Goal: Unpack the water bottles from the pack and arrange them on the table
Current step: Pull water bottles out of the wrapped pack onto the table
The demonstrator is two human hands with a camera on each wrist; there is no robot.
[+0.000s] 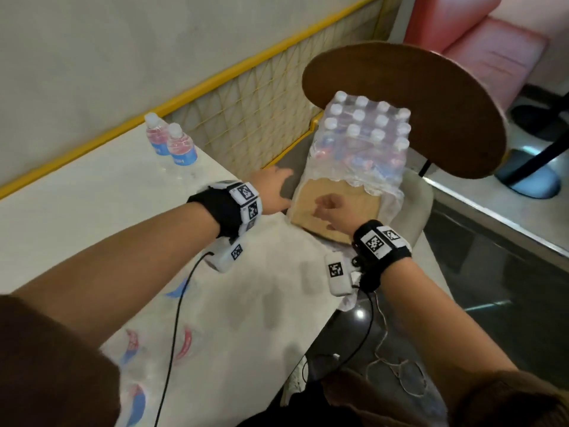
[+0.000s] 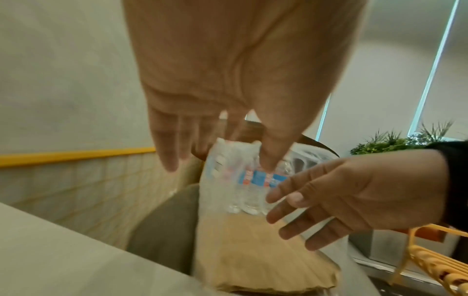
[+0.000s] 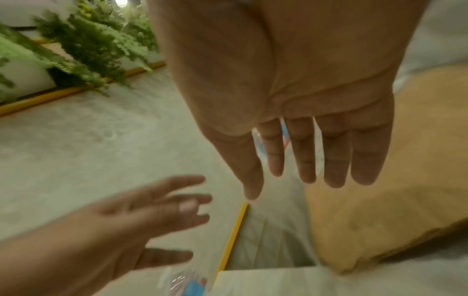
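Reaching toward the pack (image 1: 363, 140) on the chair (image 1: 409, 192) beside the worktop (image 1: 77, 204), the left hand (image 1: 272, 189) and right hand (image 1: 334, 209) were empty, fingers spread; two bottles (image 1: 172, 140) stood on the worktop.

The right hand (image 3: 286, 84) is seen from the wrist, palm toward the camera, its fingers (image 3: 306, 156) straight and slightly spread, with nothing held. The left hand (image 3: 142, 218) is seen at lower left, blurred, its fingers loosely extended and likewise empty; the two hands are apart. A brown cardboard sheet (image 3: 395, 180) lies at the right, wrapped in clear plastic film (image 3: 268, 236). Beyond the fingers, a bit of blue and red label can be made out. A yellow rail (image 3: 233, 238) runs beside the film. The pale counter (image 3: 278, 282) edge is seen at the bottom. Green fern foliage (image 3: 83, 42) is seen at upper left.
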